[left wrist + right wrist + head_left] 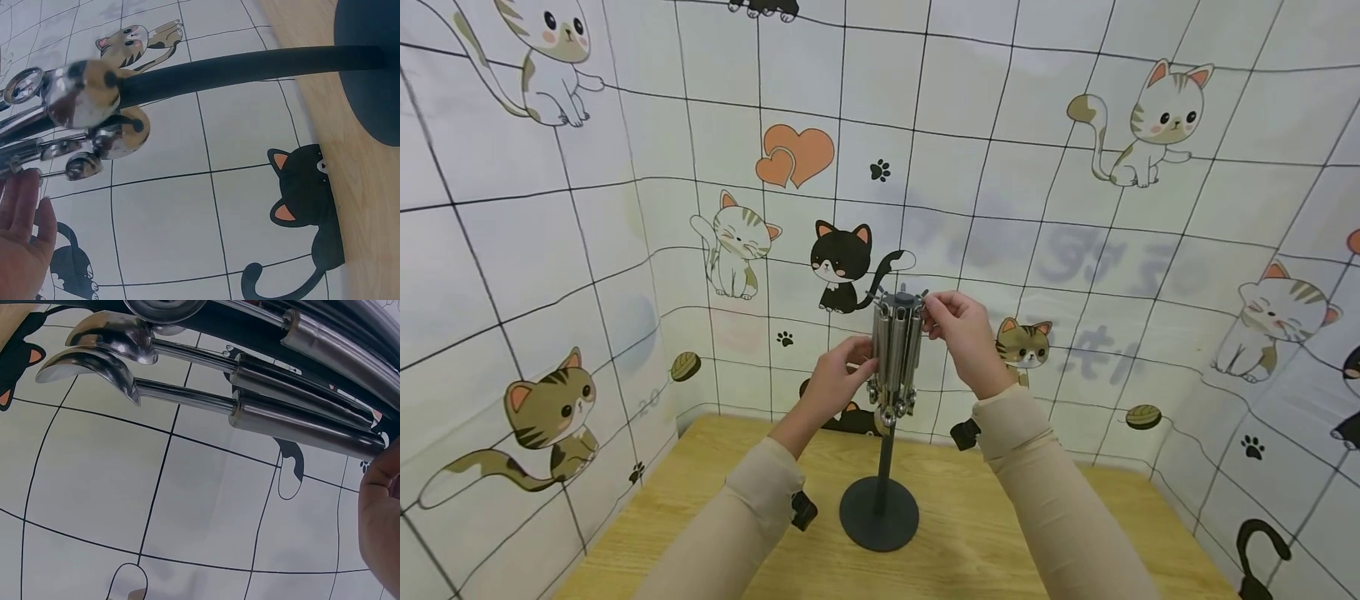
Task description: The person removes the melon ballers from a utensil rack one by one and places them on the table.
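Observation:
A dark grey stand [886, 467] with a round base holds several steel utensils [895, 354], hung in a ring from hooks at its top. My right hand [964, 333] is at the upper right of the ring, thumb and forefinger pinching the top end of one handle. In the right wrist view that handle belongs to a steel scoop [306, 428] with a rounded bowl; my right hand [382, 525] partly leaves the frame. My left hand [838, 375] touches the ring's left side, its fingers [26, 200] fairly straight against the hanging utensils in the left wrist view.
The stand rests on a wooden table [805, 575]. Behind and beside it hangs a white gridded sheet [970, 200] printed with cats, close to the table's back edge. A small black device [803, 510] sits at the left wrist, another [965, 433] at the right.

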A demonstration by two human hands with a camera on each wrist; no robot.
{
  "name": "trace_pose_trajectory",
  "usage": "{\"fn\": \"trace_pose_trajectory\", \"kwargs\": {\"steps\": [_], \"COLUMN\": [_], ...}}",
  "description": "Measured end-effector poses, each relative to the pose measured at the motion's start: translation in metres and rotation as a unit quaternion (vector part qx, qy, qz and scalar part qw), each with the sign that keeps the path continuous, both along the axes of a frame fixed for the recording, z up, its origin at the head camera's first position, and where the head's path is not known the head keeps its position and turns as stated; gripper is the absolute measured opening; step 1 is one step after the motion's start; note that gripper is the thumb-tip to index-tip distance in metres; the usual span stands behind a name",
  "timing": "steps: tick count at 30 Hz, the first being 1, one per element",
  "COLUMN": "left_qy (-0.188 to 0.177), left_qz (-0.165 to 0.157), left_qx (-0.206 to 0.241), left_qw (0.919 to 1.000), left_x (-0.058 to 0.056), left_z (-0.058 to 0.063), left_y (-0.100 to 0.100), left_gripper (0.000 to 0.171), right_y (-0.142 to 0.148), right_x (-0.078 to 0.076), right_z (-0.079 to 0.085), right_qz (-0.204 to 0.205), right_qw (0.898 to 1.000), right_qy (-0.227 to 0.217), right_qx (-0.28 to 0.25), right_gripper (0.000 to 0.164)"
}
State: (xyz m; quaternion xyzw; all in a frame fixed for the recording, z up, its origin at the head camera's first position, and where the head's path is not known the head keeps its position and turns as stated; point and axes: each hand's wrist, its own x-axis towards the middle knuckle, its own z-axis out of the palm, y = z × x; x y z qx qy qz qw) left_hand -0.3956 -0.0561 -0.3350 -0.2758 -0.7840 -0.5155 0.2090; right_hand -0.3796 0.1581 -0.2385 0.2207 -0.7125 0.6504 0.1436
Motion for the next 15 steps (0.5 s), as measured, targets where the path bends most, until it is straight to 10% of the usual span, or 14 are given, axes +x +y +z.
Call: {"fn": "trace_pose_trajectory", "kwargs": {"steps": [15], "left_qy": [-0.032], "left_qz": [-0.027], "left_qx": [0.059], "left_qw": [0.9974], "left_x": [0.005], "left_z": [0.015], "left_y": [0.0], "left_gripper": [0.049], "right_y": [-0.001], "right_x": [0.001], "right_z": [-0.001], "right_qz": [-0.002], "right_qw": [1.0], "right_qy": [0.012], "right_qx": [0.005], "right_gripper": [0.026]}}
